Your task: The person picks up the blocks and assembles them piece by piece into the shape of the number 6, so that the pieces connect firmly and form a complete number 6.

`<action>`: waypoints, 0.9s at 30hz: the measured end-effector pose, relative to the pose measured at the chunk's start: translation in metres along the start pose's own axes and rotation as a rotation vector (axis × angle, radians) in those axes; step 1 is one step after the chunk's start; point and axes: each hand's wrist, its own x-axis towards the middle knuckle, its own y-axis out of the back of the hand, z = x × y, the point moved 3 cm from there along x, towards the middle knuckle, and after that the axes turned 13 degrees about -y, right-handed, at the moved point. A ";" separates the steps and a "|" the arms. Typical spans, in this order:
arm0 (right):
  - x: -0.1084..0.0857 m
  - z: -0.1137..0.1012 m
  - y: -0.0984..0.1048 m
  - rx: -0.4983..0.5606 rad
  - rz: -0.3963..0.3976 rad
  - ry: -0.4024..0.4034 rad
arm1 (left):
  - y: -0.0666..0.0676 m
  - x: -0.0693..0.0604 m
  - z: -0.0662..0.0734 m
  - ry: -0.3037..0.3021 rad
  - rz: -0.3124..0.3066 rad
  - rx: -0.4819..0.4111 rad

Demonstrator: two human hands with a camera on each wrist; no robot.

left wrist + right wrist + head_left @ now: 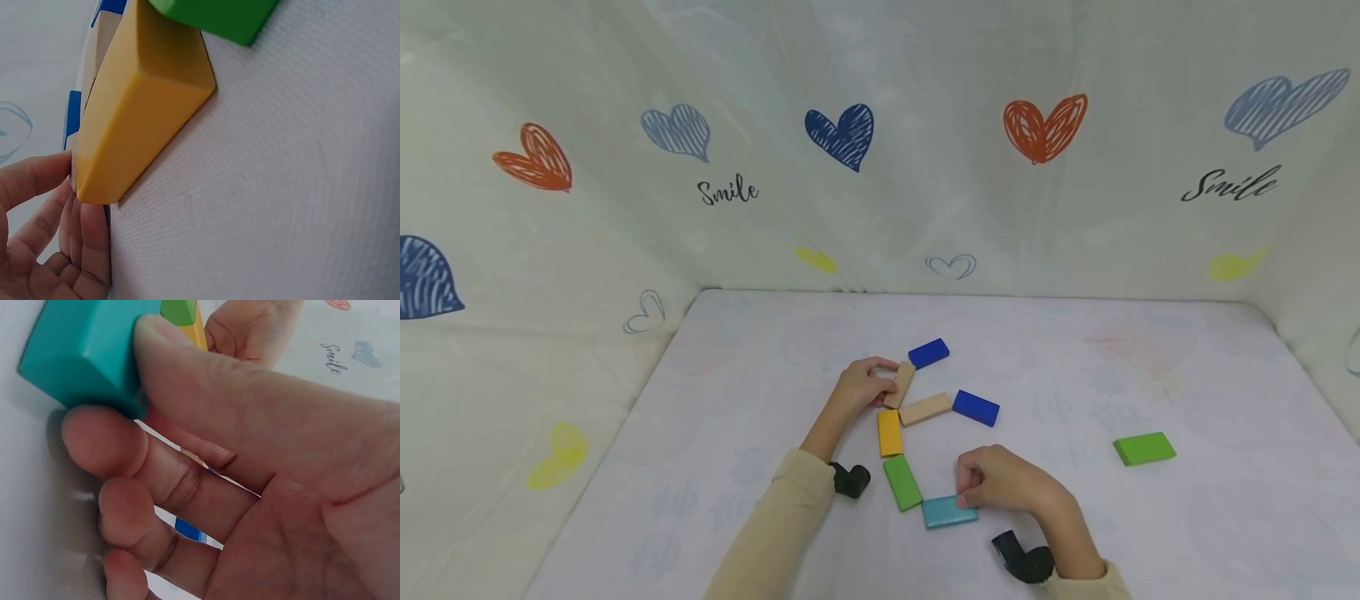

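Note:
Blocks lie end to end on the table in a curved row. My left hand [862,385] pinches a plain wooden block [904,382] between thumb and fingers at the row's upper left. That block touches a blue block [928,353] above it and meets a yellow block [890,433] below. A second wooden block [926,409] branches off to the right, ending at another blue block [976,408]. Under the yellow one sits a green block [902,482], then a teal block [950,513]. My right hand [1006,478] pinches the teal block's right end, thumb against its side [128,359].
A separate green block [1145,449] lies off to the right. Black wrist cameras [1024,560] are on both wrists, close to the tabletop [715,433]. Behind the table's far edge hangs a pale curtain [925,192] printed with hearts and the word Smile.

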 end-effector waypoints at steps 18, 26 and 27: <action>0.001 0.002 0.003 0.010 -0.013 0.017 | 0.001 0.000 0.003 0.002 0.001 0.009; 0.000 0.002 0.002 0.022 -0.014 -0.006 | 0.000 0.000 0.002 0.018 -0.003 0.016; 0.000 0.002 0.002 0.018 -0.012 -0.011 | 0.000 0.000 0.002 0.016 -0.001 0.017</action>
